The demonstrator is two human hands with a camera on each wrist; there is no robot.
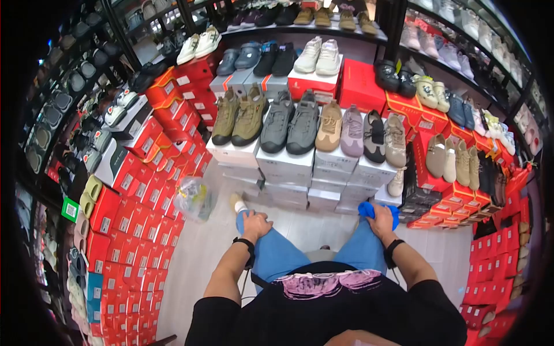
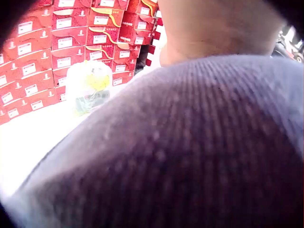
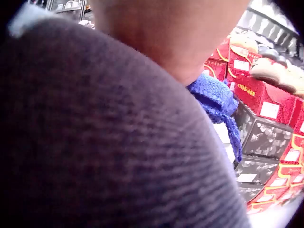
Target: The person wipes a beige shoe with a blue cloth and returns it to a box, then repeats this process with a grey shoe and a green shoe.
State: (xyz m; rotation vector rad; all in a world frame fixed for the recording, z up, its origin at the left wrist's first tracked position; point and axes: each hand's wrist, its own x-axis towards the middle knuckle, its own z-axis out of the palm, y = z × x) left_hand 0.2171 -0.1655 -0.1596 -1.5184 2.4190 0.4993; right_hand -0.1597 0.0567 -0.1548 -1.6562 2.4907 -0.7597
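Observation:
My left hand [image 1: 257, 224] rests on the left knee of a pair of blue jeans [image 1: 283, 249], its fingers draped over the denim with nothing in them. On the other knee, my right hand [image 1: 381, 221] holds a blue cloth [image 1: 395, 215] that bunches out on both sides of the fingers. A loose end of that fuzzy cloth [image 3: 216, 95] hangs beside the leg in the right wrist view. Denim fills most of both wrist views, and the fingers are hidden there.
Ahead, grey shoes [image 1: 278, 124] and other pairs stand on stacked white boxes [image 1: 283, 173]. Red shoeboxes [image 1: 138, 213] are piled at the left, and more red boxes [image 1: 490, 259] at the right. A clear plastic bag [image 1: 195, 199] sits on the pale floor [image 1: 196, 259].

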